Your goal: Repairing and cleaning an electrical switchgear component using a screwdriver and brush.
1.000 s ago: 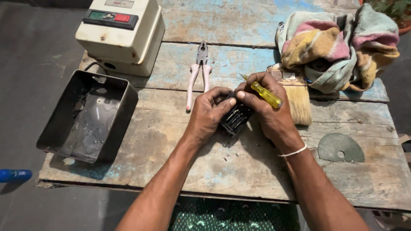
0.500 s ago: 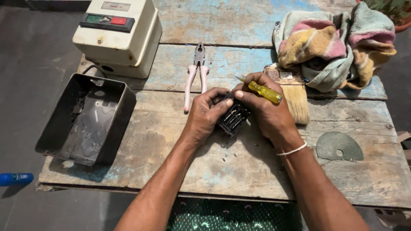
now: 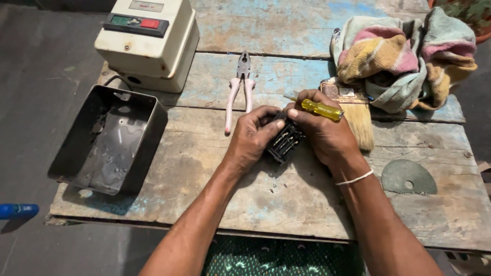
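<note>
Mid-step on a black electrical switch block (image 3: 284, 142), lying at centre of the weathered wooden surface (image 3: 286, 204), tilted, pinned between both hands. Left hand (image 3: 250, 138) cupped around its nine o'clock side, fingers curled and pressed against the casing. Right hand (image 3: 322, 134) clamped on its three o'clock side, fingers pinching a yellow-handled screwdriver (image 3: 321, 109), tip aimed toward ten o'clock and hidden behind the knuckles. Judged as working a terminal screw on the block; whether the tip sits in a slot, impossible to tell. Next move calls for steady grip from the left and a careful twist from the right. Pink-handled pliers (image 3: 240, 89) at twelve o'clock, paintbrush (image 3: 358, 120) at three, open black metal box (image 3: 110, 140) at nine, cream starter cover (image 3: 148, 41) at eleven
</note>
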